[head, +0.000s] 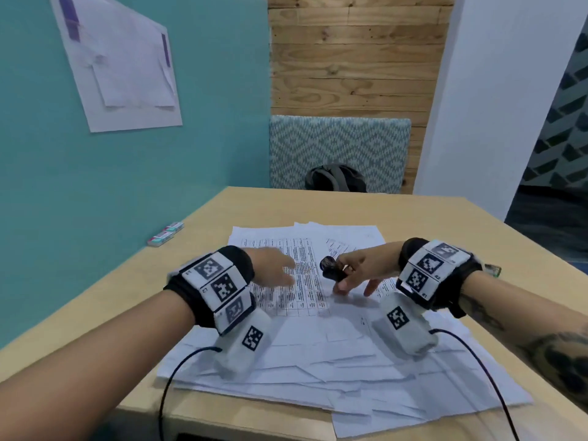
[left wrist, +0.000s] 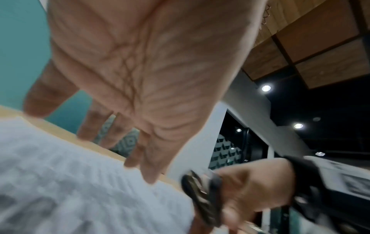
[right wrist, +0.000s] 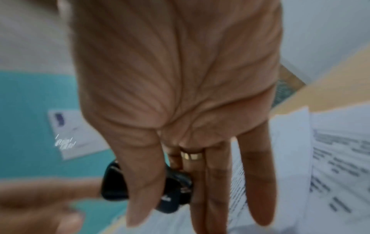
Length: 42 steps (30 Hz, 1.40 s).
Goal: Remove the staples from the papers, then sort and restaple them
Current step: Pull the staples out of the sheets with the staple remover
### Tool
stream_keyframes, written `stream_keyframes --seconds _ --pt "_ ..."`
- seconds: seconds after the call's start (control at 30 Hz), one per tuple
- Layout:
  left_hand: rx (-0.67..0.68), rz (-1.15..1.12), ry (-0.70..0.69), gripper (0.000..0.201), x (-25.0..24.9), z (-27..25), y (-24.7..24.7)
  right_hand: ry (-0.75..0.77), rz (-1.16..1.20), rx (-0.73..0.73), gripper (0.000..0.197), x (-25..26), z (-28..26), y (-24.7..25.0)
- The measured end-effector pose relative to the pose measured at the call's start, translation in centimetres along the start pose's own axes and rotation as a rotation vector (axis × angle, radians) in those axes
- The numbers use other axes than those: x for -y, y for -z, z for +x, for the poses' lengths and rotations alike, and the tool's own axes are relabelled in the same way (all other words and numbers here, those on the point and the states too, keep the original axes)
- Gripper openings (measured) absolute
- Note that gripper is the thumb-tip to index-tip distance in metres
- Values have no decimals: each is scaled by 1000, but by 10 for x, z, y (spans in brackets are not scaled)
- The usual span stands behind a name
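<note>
A loose spread of white papers (head: 318, 354) covers the middle of the wooden table (head: 445, 224); the top sheet bears a printed grid of text (head: 296, 281). My right hand (head: 353, 275) pinches a small black staple remover (head: 332, 270) between thumb and forefinger just above that sheet, with the other fingers stretched down toward the paper. The remover (right wrist: 170, 190) shows in the right wrist view beside a gold ring, and the remover (left wrist: 202, 196) shows blurred in the left wrist view. My left hand (head: 276, 268) hovers flat and open over the papers, left of the remover.
Two small staple boxes (head: 165, 234) lie near the table's left edge by the teal wall. Behind the table stands a patterned chair (head: 337, 151) with a dark bag (head: 335, 178) on it. Sheets are taped to the wall (head: 121, 62). Black cables (head: 171, 377) trail from both wrists.
</note>
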State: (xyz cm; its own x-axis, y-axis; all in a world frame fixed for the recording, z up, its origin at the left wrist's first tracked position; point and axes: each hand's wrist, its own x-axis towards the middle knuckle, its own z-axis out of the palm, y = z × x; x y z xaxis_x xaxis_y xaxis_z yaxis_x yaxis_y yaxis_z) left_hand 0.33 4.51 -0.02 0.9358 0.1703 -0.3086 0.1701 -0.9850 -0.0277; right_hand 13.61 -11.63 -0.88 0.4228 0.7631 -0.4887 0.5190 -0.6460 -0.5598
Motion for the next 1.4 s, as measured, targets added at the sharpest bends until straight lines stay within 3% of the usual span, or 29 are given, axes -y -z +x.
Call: stream_keyframes --seconds 0.17,0.3,0.4,0.47,0.63,0.77,0.9,1.0,1.13,1.23,1.4 --pt "-116 76 314 57 62 1 10 -23 -156 -28 23 11 -3 -7" --pt "-4 -74 459 62 83 13 0 -27 -215 -53 35 15 -3 -12" --pt "36 -147 489 66 84 22 -9 -36 -252 -59 27 16 -5 -14" --pt "30 -251 485 57 82 28 -10 -35 -242 -56 25 16 -7 -15" --pt "-161 -567 529 38 86 35 -3 -3 -121 -36 32 12 -10 -14" --pt "-181 -974 462 34 90 35 5 57 93 -52 16 2 -12 -9" --pt "-436 -1161 253 24 65 29 12 283 514 -267 19 2 -25 9" --pt "-572 -1222 108 19 39 23 29 504 895 -357 33 10 -39 23" --pt "-519 -1477 -42 7 8 21 48 715 1171 -249 68 10 -56 29" --pt "-445 -1714 -30 5 -8 29 41 736 1300 -236 69 -1 -58 25" --pt "-414 -1836 -77 2 -22 41 18 579 1270 -331 37 -11 -48 12"
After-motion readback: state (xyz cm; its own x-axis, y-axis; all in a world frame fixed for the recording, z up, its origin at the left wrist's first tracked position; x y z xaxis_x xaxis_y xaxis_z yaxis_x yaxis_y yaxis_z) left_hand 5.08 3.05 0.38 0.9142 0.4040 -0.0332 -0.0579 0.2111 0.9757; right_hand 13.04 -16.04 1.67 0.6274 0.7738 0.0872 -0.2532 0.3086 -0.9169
